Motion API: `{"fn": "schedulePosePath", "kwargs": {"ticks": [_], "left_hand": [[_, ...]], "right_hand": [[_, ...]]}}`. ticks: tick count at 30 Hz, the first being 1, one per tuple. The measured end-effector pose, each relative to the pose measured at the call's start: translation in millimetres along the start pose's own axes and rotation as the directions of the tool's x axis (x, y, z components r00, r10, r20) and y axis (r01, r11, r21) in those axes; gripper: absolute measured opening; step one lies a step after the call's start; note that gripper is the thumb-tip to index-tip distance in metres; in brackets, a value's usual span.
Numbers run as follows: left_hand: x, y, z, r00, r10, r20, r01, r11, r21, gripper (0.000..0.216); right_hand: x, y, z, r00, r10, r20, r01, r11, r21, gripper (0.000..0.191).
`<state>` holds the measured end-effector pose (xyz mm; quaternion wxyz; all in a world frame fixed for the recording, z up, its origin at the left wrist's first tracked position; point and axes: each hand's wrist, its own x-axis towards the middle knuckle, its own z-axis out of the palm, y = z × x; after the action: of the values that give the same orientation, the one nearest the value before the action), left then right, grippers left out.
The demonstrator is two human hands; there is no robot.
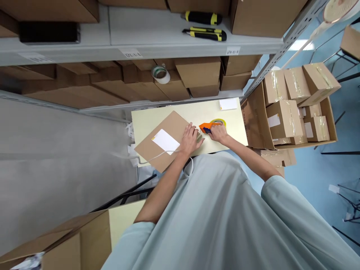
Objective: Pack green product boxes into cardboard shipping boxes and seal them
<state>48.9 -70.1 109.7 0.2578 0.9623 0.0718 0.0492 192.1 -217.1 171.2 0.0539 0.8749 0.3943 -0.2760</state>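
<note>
A flat brown cardboard box (176, 125) with a white label (165, 141) lies at a slant on the pale table (146, 117). My left hand (190, 139) rests on the box's right end, fingers stretched out. My right hand (218, 132) is closed around the handle of an orange and blue tape dispenser (206, 126), which carries a roll of yellow-rimmed tape (220, 121). The dispenser's front end is close to the box's right edge, near my left fingertips; whether it touches the box I cannot tell. A thin white cable (157, 159) runs across the box and under my left wrist.
A small stack of white labels (228, 104) lies at the table's far right corner. A large carton (254, 116) holding several taped boxes stands to the right. Shelving ahead holds boxes, a tape roll (161, 74) and two utility knives (206, 34). An open box (92, 240) is at lower left.
</note>
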Motion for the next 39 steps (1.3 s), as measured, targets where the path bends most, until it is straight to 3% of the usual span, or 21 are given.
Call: {"fn": "schedulePosePath", "kwargs": {"ticks": [4,8,10,13,15,18,21,24,27,29,33,36,39], "left_hand": [[-3,-2,-3,0.998,0.065,0.003,-0.065,0.998,0.028,0.037],[-13,-5,-4,0.986,0.160,0.041,-0.159,0.987,-0.029,0.024],[-12,-4,-3,0.988,0.152,-0.016,-0.152,0.986,-0.066,0.024],[7,7,-7,0.974,0.018,-0.225,-0.054,0.986,-0.156,0.037],[33,21,-16,0.918,-0.085,-0.387,-0.008,0.973,-0.233,0.039],[82,44,-45,0.787,-0.216,-0.577,0.001,0.937,-0.350,0.036],[125,59,-89,0.660,-0.322,-0.679,0.013,0.908,-0.418,0.034],[159,59,-137,0.538,-0.370,-0.757,0.021,0.904,-0.427,0.037],[189,45,-183,0.463,-0.375,-0.803,-0.017,0.902,-0.431,0.041],[208,36,-209,0.474,-0.382,-0.793,-0.030,0.893,-0.448,0.041],[224,26,-234,0.574,-0.391,-0.720,-0.009,0.876,-0.483,0.041],[207,26,-220,0.586,-0.380,-0.715,-0.017,0.877,-0.479,0.041],[174,22,-186,0.567,-0.414,-0.712,0.011,0.868,-0.496,0.039]], "right_hand": [[17,7,-21,0.999,0.045,-0.010,-0.046,0.999,-0.016,0.041],[32,41,-63,0.993,0.112,-0.044,-0.113,0.993,-0.020,0.035],[31,54,-85,0.992,0.104,-0.075,-0.105,0.994,0.000,0.035],[26,54,-111,0.990,0.074,-0.121,-0.068,0.996,0.053,0.046],[26,42,-124,0.986,0.054,-0.156,-0.040,0.995,0.093,0.052],[35,20,-144,0.968,-0.017,-0.252,0.049,0.991,0.121,0.042],[47,-1,-175,0.936,-0.122,-0.329,0.167,0.980,0.112,0.038],[61,-20,-218,0.870,-0.283,-0.403,0.355,0.928,0.113,0.042],[80,-42,-269,0.790,-0.387,-0.476,0.423,0.905,-0.035,0.045],[94,-59,-302,0.782,-0.398,-0.481,0.349,0.917,-0.192,0.046],[124,-92,-352,0.842,-0.350,-0.411,0.171,0.895,-0.413,0.045],[145,-108,-371,0.860,-0.318,-0.398,0.127,0.891,-0.436,0.044],[162,-115,-373,0.871,-0.303,-0.387,0.108,0.886,-0.450,0.044]]}}
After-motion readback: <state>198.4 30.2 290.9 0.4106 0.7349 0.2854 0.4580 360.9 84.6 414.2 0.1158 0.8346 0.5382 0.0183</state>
